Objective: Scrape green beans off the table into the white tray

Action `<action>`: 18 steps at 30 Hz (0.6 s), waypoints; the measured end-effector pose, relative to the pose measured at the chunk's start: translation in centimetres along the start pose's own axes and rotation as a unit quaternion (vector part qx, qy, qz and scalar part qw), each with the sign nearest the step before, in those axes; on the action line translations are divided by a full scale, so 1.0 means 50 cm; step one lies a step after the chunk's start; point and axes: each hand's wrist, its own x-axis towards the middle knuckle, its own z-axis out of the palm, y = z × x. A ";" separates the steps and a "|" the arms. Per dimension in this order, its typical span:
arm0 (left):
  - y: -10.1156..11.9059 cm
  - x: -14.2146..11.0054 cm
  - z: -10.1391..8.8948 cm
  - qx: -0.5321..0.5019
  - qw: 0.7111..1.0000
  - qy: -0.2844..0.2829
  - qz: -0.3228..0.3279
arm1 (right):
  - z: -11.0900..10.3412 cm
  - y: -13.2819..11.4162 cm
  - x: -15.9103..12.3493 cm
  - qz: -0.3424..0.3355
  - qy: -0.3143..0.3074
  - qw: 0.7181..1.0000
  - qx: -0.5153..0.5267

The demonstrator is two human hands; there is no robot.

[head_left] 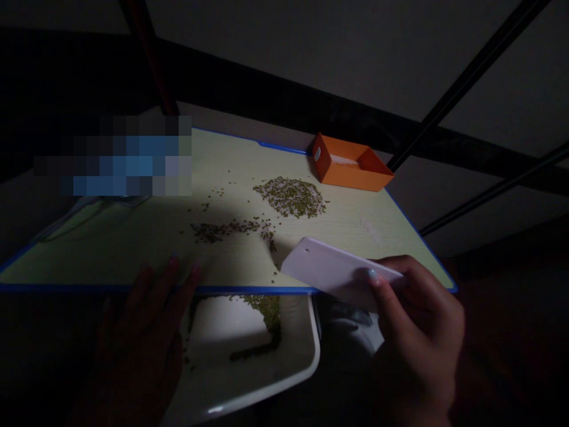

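Observation:
My right hand grips a flat white plastic piece with a small hole near its far corner, thumb on top. Its far end is over the table's front edge, beside a few loose beans. My left hand is dim, its fingers apart at the front edge of the table. Small green beans, like mung beans, lie in a round pile and in a darker, thinner streak nearer me. Below the edge, a white basin holds more green beans, mostly along its far right side.
The pale tabletop has a blue rim. An open orange box with something white inside stands at the back right corner. A blurred-out patch covers the left back. Dark bars cross the wall behind.

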 end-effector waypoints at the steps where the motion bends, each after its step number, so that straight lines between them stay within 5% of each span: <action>1: 0.000 0.000 -0.001 0.000 1.000 -0.006 -0.004 | 0.001 0.000 0.001 0.001 -0.007 1.000 0.004; 8: -0.008 0.000 0.006 0.004 1.000 -0.010 -0.009 | 0.014 -0.004 -0.001 -0.009 -0.058 0.998 0.024; 18: -0.013 -0.001 0.011 0.009 1.000 -0.005 -0.003 | 0.012 0.005 0.004 -0.015 -0.039 0.999 0.024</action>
